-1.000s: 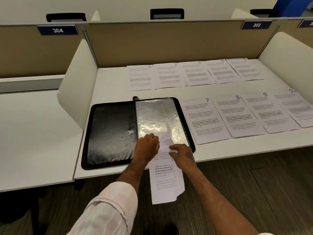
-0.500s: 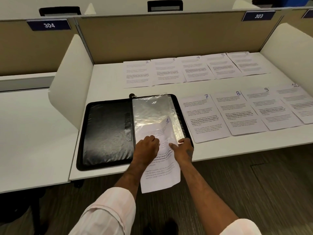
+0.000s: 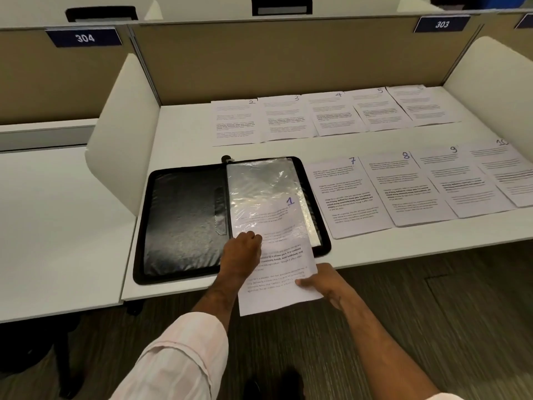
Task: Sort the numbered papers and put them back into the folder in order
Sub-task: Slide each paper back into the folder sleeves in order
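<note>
Nearest, a pale rolled sleeve (image 3: 178, 356) covers the left forearm, and both arms reach forward over the dark floor. The right grip (image 3: 326, 281) pinches the near right edge of paper 1 (image 3: 277, 295), thumb on top and fingers beneath. The sheet's near half hangs out past the counter (image 3: 187, 134) edge, while its far half, with the blue "1", lies inside the clear pocket (image 3: 259, 183). The left grip (image 3: 242, 252) has its fingers curled at the pocket's near left corner, pinching its edge just over the sheet.

The pocket lies on the right half of the open black folder (image 3: 184, 220), which rests flat at the near edge of the counter. To its right, a row of sheets lies face up: paper 7 (image 3: 346, 194), paper 8 (image 3: 403, 183), paper 9 (image 3: 461, 180) and paper 10 (image 3: 513, 171), edges overlapping.

Farther back, against the partition, a second row runs left to right: paper 2 (image 3: 235, 122), paper 3 (image 3: 284, 118), paper 4 (image 3: 334, 114), paper 5 (image 3: 380, 109), then one last sheet (image 3: 424, 105) whose number is too faint to read.
</note>
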A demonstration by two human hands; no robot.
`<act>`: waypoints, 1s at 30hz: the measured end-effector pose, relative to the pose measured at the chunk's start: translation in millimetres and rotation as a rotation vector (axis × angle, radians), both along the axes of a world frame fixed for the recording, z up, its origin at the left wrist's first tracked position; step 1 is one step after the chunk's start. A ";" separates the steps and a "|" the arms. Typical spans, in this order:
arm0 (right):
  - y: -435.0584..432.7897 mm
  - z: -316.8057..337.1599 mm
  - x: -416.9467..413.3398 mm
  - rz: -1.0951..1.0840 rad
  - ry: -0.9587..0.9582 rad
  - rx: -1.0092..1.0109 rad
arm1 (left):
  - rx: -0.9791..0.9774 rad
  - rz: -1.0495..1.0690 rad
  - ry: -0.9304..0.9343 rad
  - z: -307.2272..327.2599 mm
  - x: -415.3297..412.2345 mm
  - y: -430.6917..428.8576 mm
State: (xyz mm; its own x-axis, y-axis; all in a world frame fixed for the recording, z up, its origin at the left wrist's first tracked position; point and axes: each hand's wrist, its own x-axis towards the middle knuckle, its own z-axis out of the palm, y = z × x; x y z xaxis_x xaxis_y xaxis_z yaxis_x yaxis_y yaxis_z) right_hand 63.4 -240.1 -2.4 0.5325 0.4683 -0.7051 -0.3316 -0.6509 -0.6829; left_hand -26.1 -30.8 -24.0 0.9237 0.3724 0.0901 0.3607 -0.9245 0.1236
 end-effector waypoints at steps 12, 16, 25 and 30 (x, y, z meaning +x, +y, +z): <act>31.7 10.1 0.7 -0.206 -0.027 0.024 | 0.026 0.011 -0.069 -3.0 -5.6 -1.5; 21.8 9.5 -2.0 -0.176 0.040 -0.017 | 0.027 -0.009 -0.079 -3.2 -5.9 -1.6; 51.7 6.3 -2.9 -0.443 -0.216 0.171 | 0.038 0.034 -0.098 -4.0 -9.2 -3.8; 66.0 6.9 0.3 -0.457 -0.318 0.202 | 0.029 0.027 -0.105 -3.6 -10.4 -3.5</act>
State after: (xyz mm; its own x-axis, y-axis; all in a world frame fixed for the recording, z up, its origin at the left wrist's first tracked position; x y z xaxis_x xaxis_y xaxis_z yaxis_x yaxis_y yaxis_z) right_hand 63.7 -174.1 4.5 0.8824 0.2499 -0.3986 -0.3068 -0.3366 -0.8903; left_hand -36.5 -34.3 -27.6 0.8983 0.3927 0.1973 0.3719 -0.9184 0.1350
